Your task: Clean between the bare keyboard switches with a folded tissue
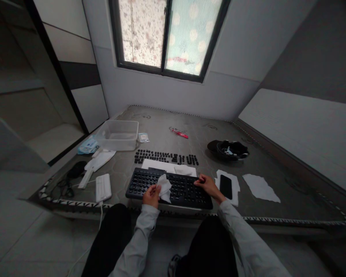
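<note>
A black keyboard (178, 188) with its keycaps off lies in front of me, tilted slightly, on something white. Pinched in my left hand (151, 196) is a crumpled white tissue (164, 187), hanging over the keyboard's middle. My right hand (209, 187) is over the keyboard's right part, thumb and fingers pressed together; whatever they hold, if anything, is too small to make out. Loose black keycaps (155, 155) are laid out in rows beyond the keyboard. Between them and the keyboard lie white sheets (186, 169).
A clear plastic bin (121, 135) stands at the back left, near a white power strip (103, 187) and a black mouse (76, 169). On the right are a black cap (227, 150), a phone (225, 187) on paper and a white sheet (261, 187). Farther back lies a red object (180, 133).
</note>
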`<state>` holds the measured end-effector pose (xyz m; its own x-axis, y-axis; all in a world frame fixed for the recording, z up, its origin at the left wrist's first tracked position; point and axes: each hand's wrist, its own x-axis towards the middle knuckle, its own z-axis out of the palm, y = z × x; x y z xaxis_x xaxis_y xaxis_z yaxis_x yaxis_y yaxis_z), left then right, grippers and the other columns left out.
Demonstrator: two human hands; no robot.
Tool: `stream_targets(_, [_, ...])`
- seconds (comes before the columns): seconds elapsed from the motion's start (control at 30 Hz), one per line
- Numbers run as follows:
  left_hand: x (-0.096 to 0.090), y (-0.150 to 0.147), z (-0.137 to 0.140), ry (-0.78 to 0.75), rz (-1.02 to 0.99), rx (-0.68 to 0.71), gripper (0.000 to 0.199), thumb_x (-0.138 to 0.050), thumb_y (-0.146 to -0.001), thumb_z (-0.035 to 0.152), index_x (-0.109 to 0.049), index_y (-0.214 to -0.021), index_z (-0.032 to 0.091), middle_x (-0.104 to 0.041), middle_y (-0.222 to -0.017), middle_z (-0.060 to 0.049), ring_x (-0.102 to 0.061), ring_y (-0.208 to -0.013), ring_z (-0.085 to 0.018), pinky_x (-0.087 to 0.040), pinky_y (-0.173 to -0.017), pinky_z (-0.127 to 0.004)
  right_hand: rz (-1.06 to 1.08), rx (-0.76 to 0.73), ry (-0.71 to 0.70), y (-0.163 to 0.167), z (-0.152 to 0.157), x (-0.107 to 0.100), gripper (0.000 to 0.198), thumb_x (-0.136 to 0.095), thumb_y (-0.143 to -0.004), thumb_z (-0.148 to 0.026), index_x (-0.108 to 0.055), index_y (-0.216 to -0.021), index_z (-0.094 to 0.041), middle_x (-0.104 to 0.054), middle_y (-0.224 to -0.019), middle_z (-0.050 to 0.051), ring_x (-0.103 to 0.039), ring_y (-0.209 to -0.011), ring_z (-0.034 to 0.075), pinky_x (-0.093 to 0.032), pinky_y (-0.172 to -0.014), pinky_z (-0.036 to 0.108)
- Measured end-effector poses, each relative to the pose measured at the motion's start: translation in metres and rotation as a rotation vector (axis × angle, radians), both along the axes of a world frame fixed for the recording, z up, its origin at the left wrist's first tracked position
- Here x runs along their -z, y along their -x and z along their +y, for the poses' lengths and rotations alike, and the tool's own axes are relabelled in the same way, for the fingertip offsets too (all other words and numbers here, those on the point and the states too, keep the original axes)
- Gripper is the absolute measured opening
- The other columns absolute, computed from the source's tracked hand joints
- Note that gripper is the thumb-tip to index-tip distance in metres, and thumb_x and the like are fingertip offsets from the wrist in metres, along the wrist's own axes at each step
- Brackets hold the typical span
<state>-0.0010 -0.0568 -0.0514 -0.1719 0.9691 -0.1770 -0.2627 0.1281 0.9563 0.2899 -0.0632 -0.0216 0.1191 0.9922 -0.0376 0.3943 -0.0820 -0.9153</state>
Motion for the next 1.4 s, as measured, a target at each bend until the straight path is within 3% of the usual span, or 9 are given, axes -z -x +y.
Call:
stream_targets(0.33, [-0.002,0.002,0.002,0.003,0.003,0.023,0.051,-0.072,-0.052,0.055,-0.064,-0.077,0.012,-0.059,-0.054,0.002,-0.041,-0.037,-0.005,-0.032,-0.035,-0.017,0.091,0.071,-0.049,-0.001,-0.004,0.003,0.048,-0.070,-0.061,-0.048,-0.028,-0.063,-0.024,-0.064,-0.069,-0.002,-0.057,-0.068,0.016,-0.041,-0.068,0.028])
stream_targets(0.7, [0.000,0.000,0.003,0.017,-0.009,0.001,0.052,-0.072,-0.051,0.057,-0.063,-0.076,0.013,-0.060,-0.055,0.001,-0.041,-0.038,-0.005,-0.029,-0.034,-0.017,0.086,0.112,-0.061,0.006,-0.007,-0.003,0.046,-0.076,-0.055,-0.044,-0.035,-0.060,-0.023,-0.067,-0.068,0.000,-0.058,-0.069,0.019,-0.040,-0.073,0.032])
stream_targets(0.93, [-0.002,0.001,0.002,0.063,-0.065,-0.007,0.054,-0.073,-0.049,0.057,-0.064,-0.078,0.012,-0.060,-0.054,0.001,-0.041,-0.038,-0.005,-0.029,-0.034,-0.017,0.180,0.235,-0.097,-0.004,-0.001,-0.007,0.053,-0.072,-0.056,-0.051,-0.026,-0.061,-0.024,-0.059,-0.064,-0.004,-0.055,-0.061,0.014,-0.041,-0.062,0.026])
stream_targets(1.13, [-0.008,0.004,0.001,0.097,-0.061,0.004,0.055,-0.071,-0.049,0.061,-0.064,-0.077,0.014,-0.055,-0.049,0.005,-0.038,-0.036,-0.005,-0.027,-0.032,-0.017,0.087,0.345,-0.145,-0.037,0.029,-0.013,0.053,-0.071,-0.055,-0.054,-0.027,-0.060,-0.024,-0.053,-0.062,-0.006,-0.059,-0.074,0.016,-0.043,-0.073,0.026])
stream_targets(1.23, [-0.011,0.003,0.000,0.126,-0.067,0.002,0.054,-0.071,-0.049,0.061,-0.063,-0.076,0.015,-0.054,-0.048,0.005,-0.037,-0.034,-0.004,-0.026,-0.032,-0.016,-0.030,0.396,-0.091,-0.055,0.055,-0.009,0.047,-0.071,-0.053,-0.056,-0.037,-0.065,-0.025,-0.058,-0.062,-0.004,-0.061,-0.073,0.018,-0.045,-0.070,0.028])
stream_targets(1.4, [-0.015,0.002,0.000,0.175,-0.084,0.012,0.053,-0.070,-0.053,0.060,-0.062,-0.079,0.015,-0.059,-0.051,0.003,-0.035,-0.033,-0.004,-0.027,-0.031,-0.017,-0.325,0.494,0.050,-0.073,0.103,0.002,0.032,-0.062,-0.064,-0.052,-0.054,-0.072,-0.022,-0.066,-0.065,0.004,-0.063,-0.073,0.023,-0.043,-0.070,0.034])
